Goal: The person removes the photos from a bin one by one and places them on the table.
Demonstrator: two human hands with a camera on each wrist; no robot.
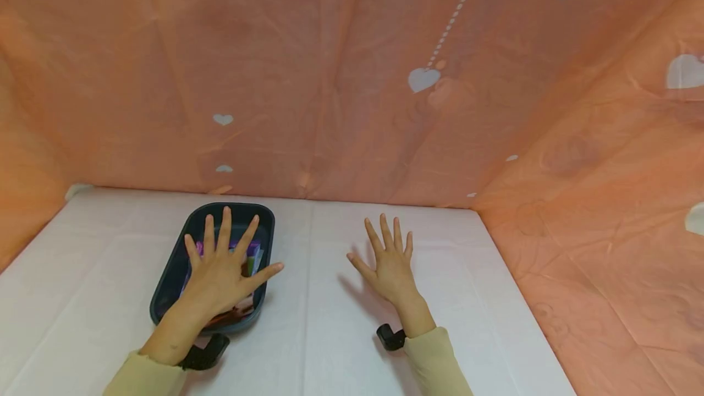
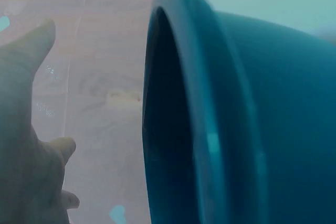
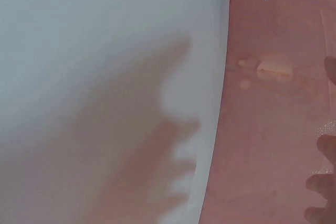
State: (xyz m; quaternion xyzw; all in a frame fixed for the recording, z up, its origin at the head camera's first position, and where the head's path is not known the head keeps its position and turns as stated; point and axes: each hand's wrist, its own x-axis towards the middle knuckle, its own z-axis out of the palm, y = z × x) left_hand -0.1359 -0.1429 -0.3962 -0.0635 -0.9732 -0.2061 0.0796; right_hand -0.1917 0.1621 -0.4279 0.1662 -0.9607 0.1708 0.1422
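My left hand [image 1: 220,277] hovers over a dark rectangular basin [image 1: 165,286], fingers spread and straight, gripping nothing. Inside the basin lie several colourful packets [image 1: 254,255], purple, green and brown among them; the hand hides much of them, so their kind is unclear. In the left wrist view the basin's rim [image 2: 202,103] looms close beside the left hand [image 2: 26,129]. Off to the right, my right hand [image 1: 392,271] is held above the white table with its fingers fanned out and nothing in it. Its fingertips [image 3: 326,182] show at the right wrist view's edge.
A white cloth [image 1: 330,347] covers the table. Behind it and along both sides hangs an orange curtain [image 1: 275,78] with pale hearts. Each wrist bears a black camera mount, one at the left [image 1: 206,352] and one at the right [image 1: 390,338].
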